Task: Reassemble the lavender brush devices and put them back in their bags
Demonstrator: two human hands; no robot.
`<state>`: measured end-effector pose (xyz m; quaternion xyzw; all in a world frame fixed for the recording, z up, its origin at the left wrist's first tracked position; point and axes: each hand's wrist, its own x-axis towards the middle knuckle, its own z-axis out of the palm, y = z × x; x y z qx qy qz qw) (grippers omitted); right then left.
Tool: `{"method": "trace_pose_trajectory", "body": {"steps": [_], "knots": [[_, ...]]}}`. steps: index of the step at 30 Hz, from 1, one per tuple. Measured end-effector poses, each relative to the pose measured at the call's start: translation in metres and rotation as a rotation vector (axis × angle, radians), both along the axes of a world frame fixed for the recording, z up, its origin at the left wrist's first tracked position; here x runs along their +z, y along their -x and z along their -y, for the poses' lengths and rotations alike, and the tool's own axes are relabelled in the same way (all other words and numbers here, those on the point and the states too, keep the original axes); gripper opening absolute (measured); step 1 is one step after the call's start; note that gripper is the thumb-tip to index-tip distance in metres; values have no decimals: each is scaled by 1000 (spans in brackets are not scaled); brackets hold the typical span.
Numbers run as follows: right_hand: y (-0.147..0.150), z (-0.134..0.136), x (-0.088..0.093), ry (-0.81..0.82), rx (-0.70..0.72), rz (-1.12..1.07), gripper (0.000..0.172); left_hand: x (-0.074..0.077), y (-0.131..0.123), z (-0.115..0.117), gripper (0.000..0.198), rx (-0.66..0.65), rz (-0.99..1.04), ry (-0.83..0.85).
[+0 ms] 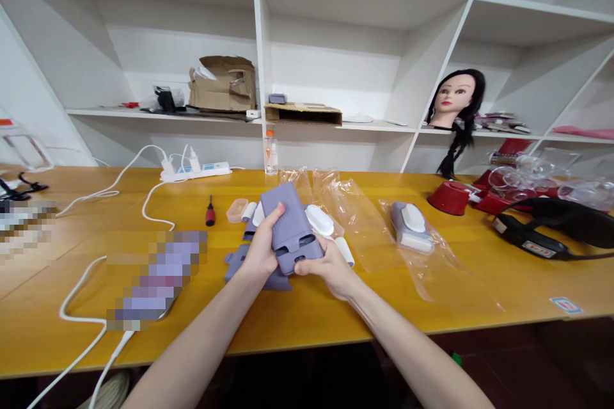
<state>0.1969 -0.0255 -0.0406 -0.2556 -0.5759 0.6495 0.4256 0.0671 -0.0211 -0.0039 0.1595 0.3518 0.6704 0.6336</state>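
Observation:
Both hands are closed on a purple-grey plastic housing (290, 220), held tilted above the table. My left hand (261, 246) grips its left side, thumb on the broad face. At the lower right end, beside dark openings, my right hand (330, 265) holds it with the thumb on the edge. Beneath lie more purple plastic parts (279, 280), partly hidden by the hands. A white oval piece (320, 221) and a white rounded part (344, 251) are just right of the housing. Further right, a similar purple unit (401, 230) with white parts rests on see-through plastic.
See-through bags (357, 220) spread behind and right of the hands. Left are a red-black screwdriver (210, 212), a blurred-out phone (160, 278) with a white cable, and a power strip (196, 171). A bottle (271, 153), red cup (449, 198) and black headset-like band (537, 236) stand around.

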Motion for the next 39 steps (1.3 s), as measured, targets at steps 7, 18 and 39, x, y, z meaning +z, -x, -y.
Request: {"method": "trace_pose_trajectory", "body": {"steps": [7,18,39], "knots": [[1,-3,2,27,-32,-11,47,-5,-1,-2,27,65,-94,-181],[-12,-4,11,114,226,25,52,-8,-2,5,43,135,-240,-403],[5,9,21,-425,-364,591,72,-14,-14,9,32,171,-261,-441]]}}
